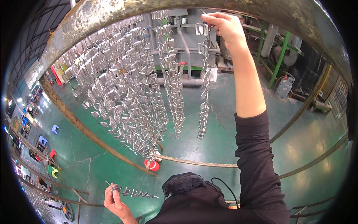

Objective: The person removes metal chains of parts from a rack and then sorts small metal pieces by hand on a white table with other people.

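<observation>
My right hand is raised at the top, just under a rusty curved bar. Its thumb and fingers pinch the top hook of a hanging strand of silvery metal pieces, which drops straight down in a linked chain. Low on the left, my left hand is closed round the hooked end of a second strand of metal pieces, seen nearly end-on and trailing to the right. Many similar strands hang in a dense cluster left of my right hand, and a thinner group lies between.
The rusty frame's top bar arches overhead, and its lower rail crosses below the strands. A red bucket stands on the green floor. Stools are at left; a gas cylinder and green stand at right.
</observation>
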